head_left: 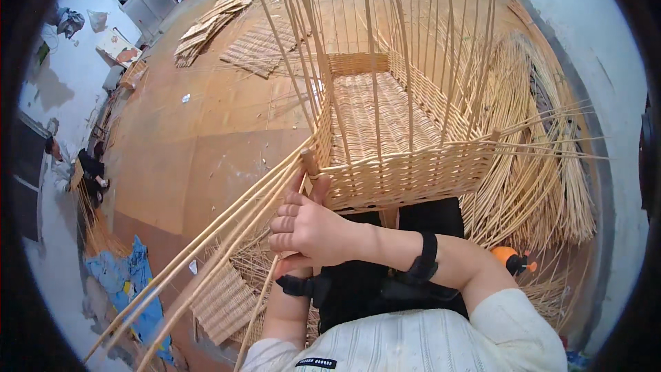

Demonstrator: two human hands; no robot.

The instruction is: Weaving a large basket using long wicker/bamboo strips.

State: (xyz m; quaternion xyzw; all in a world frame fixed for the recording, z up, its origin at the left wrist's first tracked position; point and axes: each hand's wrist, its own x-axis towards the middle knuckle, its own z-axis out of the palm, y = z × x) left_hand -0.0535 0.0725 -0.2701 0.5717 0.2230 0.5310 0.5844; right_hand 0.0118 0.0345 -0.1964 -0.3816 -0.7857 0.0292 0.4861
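Observation:
A rectangular wicker basket (406, 179) with woven walls stands in front of me, tall upright stakes (375, 110) rising from its sides. My left hand (319, 190) is at its near left corner, fingertips on either side of the short corner post (309, 162). The rest of that hand is hidden behind my right one. Crossing over my left wrist, my right hand (310, 234) is closed, its curled fingers around a wicker rod (261, 306) that trails down toward me. Several long rods (206, 234) run from the corner to the lower left.
Loose willow rods (530, 165) are heaped on the right beside the wall. Woven panels (224, 300) lie at lower left, with more panels (258, 48) farther back. An orange round object (506, 258) is by my right elbow. Another person (76, 165) sits at the far left.

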